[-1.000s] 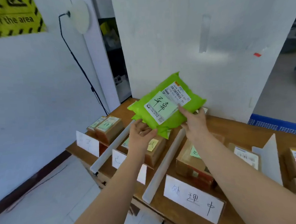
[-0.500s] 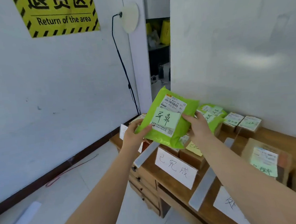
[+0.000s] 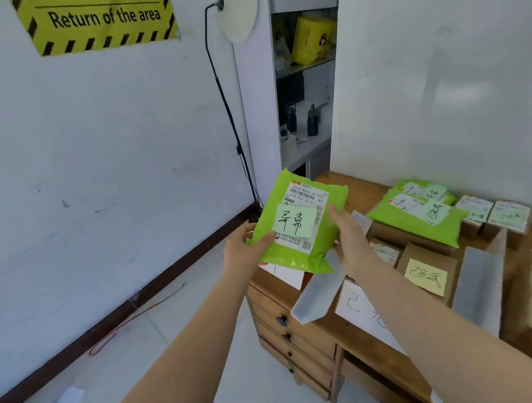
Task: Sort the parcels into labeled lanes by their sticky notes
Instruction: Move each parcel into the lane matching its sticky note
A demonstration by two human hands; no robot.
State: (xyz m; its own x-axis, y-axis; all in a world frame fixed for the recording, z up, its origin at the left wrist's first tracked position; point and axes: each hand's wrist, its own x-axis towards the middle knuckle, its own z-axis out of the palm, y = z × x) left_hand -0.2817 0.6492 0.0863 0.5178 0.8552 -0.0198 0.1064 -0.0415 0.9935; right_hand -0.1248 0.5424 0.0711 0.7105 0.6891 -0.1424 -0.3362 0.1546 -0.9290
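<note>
Swung further left since half a second ago, the bright green plastic mailer parcel (image 3: 301, 227) now hangs over the left end of the wooden tabletop (image 3: 342, 326), past the first grey divider strip (image 3: 320, 291), held tilted with its face toward the person. The left hand (image 3: 245, 248) grips its lower left edge, thumb curled onto the front beside the pale green sticky note (image 3: 295, 223) with black handwritten characters; the right hand (image 3: 350, 243) holds the right edge, fingers mostly straight along the side and thumb near the white shipping label (image 3: 307, 194) above the note. Just under the parcel a white paper lane sign (image 3: 285, 274) hangs at the table's front, largely hidden. To the right, beyond the divider, sits a brown cardboard box with a yellow sticky note (image 3: 426, 276), and behind it two more green mailers (image 3: 413, 212) are stacked, with small cardboard boxes carrying pale notes (image 3: 493, 214) against the wall. A second grey divider strip (image 3: 481, 285) lies right of the box. Another white lane sign (image 3: 360, 310) hangs below the right forearm. On the left wall a yellow hazard-striped sign (image 3: 101, 22) reads "Return of the area", and a black cable (image 3: 229, 117) runs down to the floor.
</note>
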